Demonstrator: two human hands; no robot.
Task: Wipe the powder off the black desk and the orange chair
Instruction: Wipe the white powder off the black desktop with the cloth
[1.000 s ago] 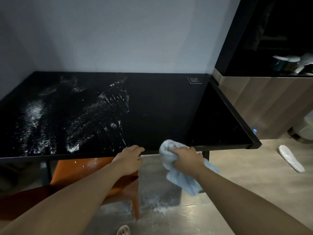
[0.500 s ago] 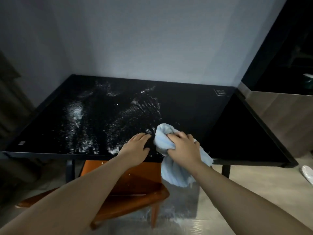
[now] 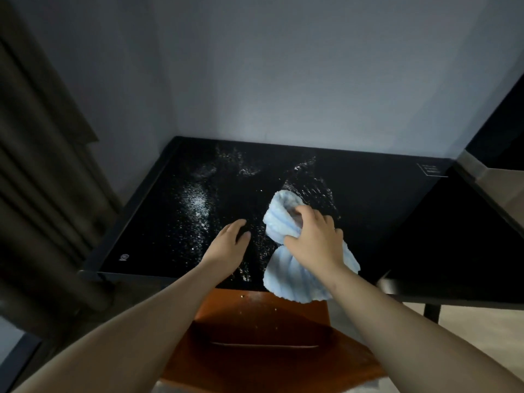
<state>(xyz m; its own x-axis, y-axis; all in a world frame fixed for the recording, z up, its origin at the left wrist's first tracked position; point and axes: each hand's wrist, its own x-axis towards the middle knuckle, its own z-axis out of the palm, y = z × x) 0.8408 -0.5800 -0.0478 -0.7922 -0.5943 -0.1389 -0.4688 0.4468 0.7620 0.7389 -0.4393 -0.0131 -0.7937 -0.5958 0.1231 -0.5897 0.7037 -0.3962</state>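
From the head view, the right hand (image 3: 314,242) grips a bunched pale-blue cloth (image 3: 279,219), fingers curled over its middle and pressing it down on the black table (image 3: 397,222). The cloth lies lengthwise from far to near. Its rounded far end sits on the tabletop, and its loose tail hangs past the table's front edge. The left hand (image 3: 228,248) lies just left of the cloth, palm down, fingers close together and only slightly bent, holding nothing. It seems to rest on or just above the surface, though actual contact is hard to tell.

The powder (image 3: 195,202) lies mostly to the left of the cloth. Its densest streak is beyond the left hand and runs from the far side toward the front edge. Loose specks trail down between the cloth and the left hand. A thinner smear touches the cloth's far end and spreads just to its right. Right of that, the table looks bare and dark.

So the wipe most likely needs to go leftward and away from the cloth's present spot, across the streaks rather than along them. The left hand sits in that path and would have to give way. Below the cloth's hanging tail, the orange chair (image 3: 255,336) shows a few pale specks on its seat, not yet wiped.
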